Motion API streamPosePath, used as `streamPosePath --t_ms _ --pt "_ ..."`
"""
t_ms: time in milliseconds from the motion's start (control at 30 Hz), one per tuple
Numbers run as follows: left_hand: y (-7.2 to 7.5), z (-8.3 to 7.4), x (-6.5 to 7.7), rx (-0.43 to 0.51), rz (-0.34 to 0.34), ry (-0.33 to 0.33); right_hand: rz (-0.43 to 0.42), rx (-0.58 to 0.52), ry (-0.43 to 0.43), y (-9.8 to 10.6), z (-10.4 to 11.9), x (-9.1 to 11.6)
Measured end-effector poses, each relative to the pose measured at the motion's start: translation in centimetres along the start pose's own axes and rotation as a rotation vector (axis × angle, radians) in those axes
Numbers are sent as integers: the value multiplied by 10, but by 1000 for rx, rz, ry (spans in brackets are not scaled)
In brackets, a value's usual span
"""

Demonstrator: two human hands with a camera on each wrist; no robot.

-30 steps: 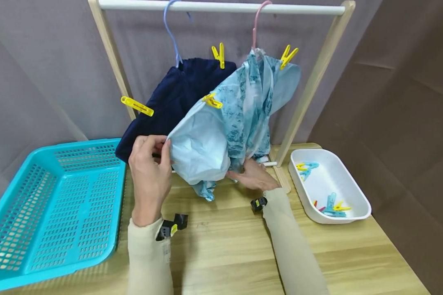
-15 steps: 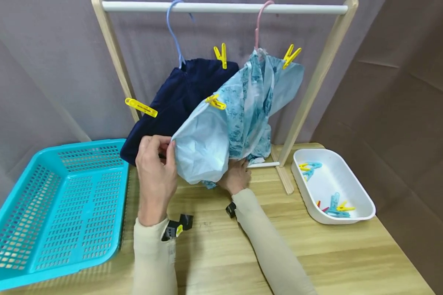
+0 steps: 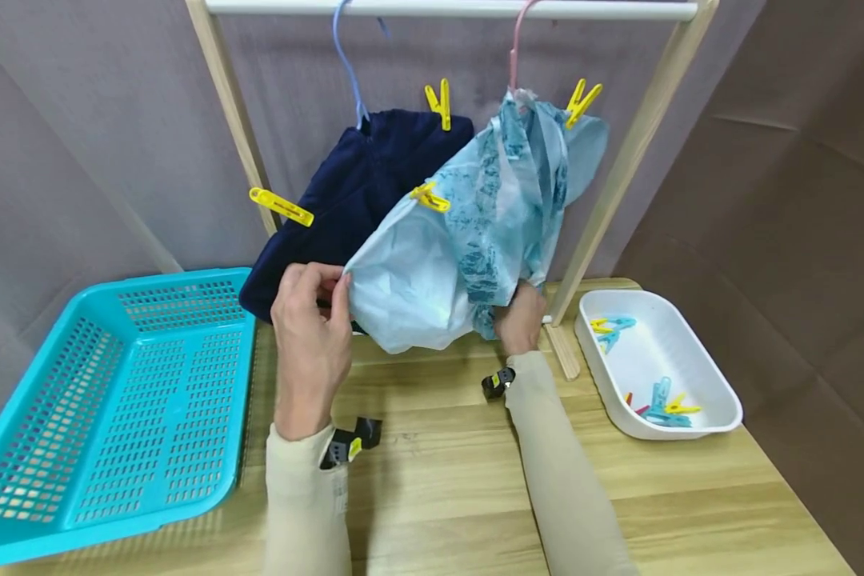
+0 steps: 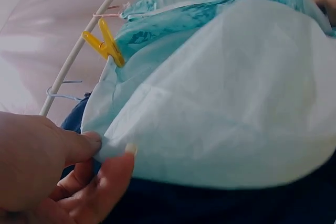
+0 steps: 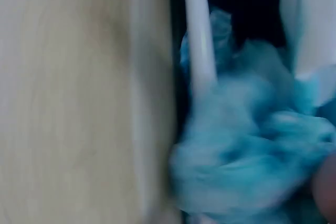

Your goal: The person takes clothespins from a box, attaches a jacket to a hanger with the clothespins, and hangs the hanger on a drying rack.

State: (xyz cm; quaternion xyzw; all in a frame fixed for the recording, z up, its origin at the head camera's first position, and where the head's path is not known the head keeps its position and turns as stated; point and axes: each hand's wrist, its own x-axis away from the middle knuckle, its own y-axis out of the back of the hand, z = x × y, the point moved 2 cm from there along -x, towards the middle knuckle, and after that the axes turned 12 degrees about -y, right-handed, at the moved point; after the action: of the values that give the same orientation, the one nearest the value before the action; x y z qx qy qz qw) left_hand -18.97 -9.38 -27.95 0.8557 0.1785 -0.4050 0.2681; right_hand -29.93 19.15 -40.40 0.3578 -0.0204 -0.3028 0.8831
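A light blue patterned garment [image 3: 486,232] hangs from a pink hanger [image 3: 514,56], with yellow clothespins [image 3: 432,197] on both sides. My left hand [image 3: 310,336] pinches the edge of its pale blue sleeve [image 3: 410,276] between thumb and fingers. At the garment's lower right, my right hand [image 3: 522,320] grips the bunched hem, its fingertips partly hidden by cloth. The right wrist view shows crumpled cloth [image 5: 247,150] close up and blurred. Behind the left hand hangs a navy garment [image 3: 374,168] on a blue hanger [image 3: 349,64], also with yellow clothespins.
A wooden rack with a white top bar [image 3: 439,8] carries both hangers. Its lower white bar [image 5: 199,30] runs behind the cloth. A turquoise basket [image 3: 144,512] stands at left. At right, a white tub [image 3: 655,316] holds several clothespins [image 3: 666,408].
My right hand moved left under the garment, then back right, and the garment's lower part swung right with it. The left hand keeps its pinch on the sleeve. The head view shifted slightly.
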Motion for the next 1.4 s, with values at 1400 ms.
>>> streamPosePath --t_ms 1400 --pt "-11 8 8 124 130 66 578 273 266 1 2 2"
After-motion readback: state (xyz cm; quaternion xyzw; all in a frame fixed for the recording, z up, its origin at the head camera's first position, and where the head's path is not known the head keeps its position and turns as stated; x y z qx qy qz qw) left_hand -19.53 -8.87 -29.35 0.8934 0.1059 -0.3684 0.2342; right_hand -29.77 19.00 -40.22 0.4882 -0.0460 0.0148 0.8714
